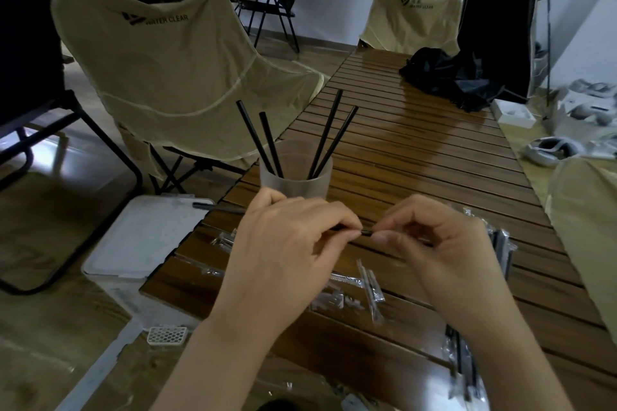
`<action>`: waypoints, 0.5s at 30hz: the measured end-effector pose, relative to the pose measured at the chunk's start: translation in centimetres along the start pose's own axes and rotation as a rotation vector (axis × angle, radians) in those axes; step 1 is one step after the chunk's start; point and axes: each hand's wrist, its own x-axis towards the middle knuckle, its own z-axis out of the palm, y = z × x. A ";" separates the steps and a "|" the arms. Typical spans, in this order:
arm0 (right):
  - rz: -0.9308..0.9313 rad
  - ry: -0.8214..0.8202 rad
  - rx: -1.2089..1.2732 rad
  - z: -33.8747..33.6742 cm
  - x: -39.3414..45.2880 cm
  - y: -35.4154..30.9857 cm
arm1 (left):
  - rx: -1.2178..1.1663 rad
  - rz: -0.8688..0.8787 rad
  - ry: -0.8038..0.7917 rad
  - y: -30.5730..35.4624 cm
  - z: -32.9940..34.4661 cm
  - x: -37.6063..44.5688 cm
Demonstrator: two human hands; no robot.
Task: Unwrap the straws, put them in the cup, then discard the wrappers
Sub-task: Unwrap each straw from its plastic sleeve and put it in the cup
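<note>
My left hand [287,243] and right hand [437,243] each pinch one black straw [366,232] between them, just before the cup [295,182] holding four straws; wrappers [369,287] lie on the table [417,150].

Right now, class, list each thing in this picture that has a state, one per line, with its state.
Cup: upright, holding four black straws.
Straw in hands: pinched by both hands, over the table.
Left hand: pinching the straw.
Right hand: pinching the straw.
Wrappers: lying loose on the table.
Bin: lid shut.
</note>
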 end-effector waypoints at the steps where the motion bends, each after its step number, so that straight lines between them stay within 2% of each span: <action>1: -0.020 0.023 -0.043 0.1 0.1 0.0 | -0.004 -0.009 -0.003 0.1 0.0 0.0; 6: -0.117 0.077 -0.199 1.0 0.1 0.3 | -0.012 -0.087 0.009 0.7 0.4 0.0; 15: -0.223 0.179 -0.327 2.7 0.1 0.6 | -0.138 -0.352 0.007 1.2 0.6 -0.2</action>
